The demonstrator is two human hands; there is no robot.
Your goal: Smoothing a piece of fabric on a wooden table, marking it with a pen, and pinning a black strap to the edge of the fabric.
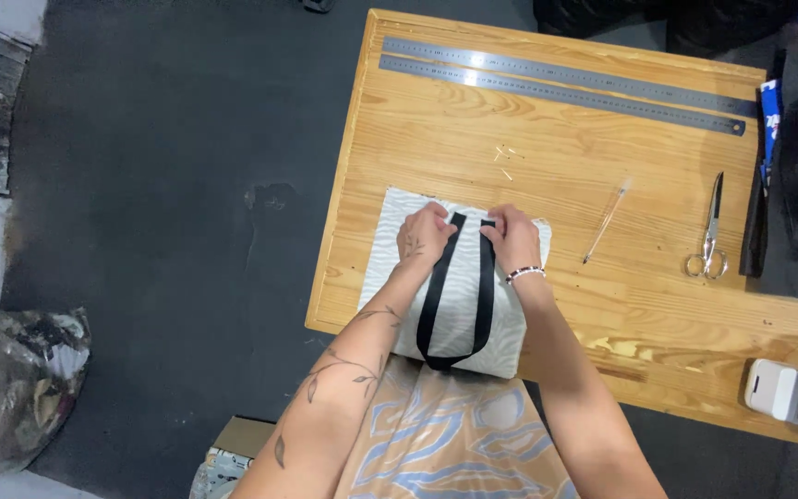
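The zebra-print tote bag (pixel 454 277) is pinched, apparently at its top edge, by left hand (pixel 425 234) and right hand (pixel 513 237); black strap (pixel 459 291) should be kept flat.

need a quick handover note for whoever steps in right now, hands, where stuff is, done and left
Left hand: pressed on the far edge of the white zebra-striped fabric bag, beside the left end of its black strap handle.
Right hand: pressed on the same edge at the strap's right end.
Bag lies flat at the near edge of the wooden table, strap looped toward the person.
Two long steel rulers along the far edge; clear pen and metal scissors to the right, untouched.
Done: strap laid on the bag. Whether it is attached cannot be told.
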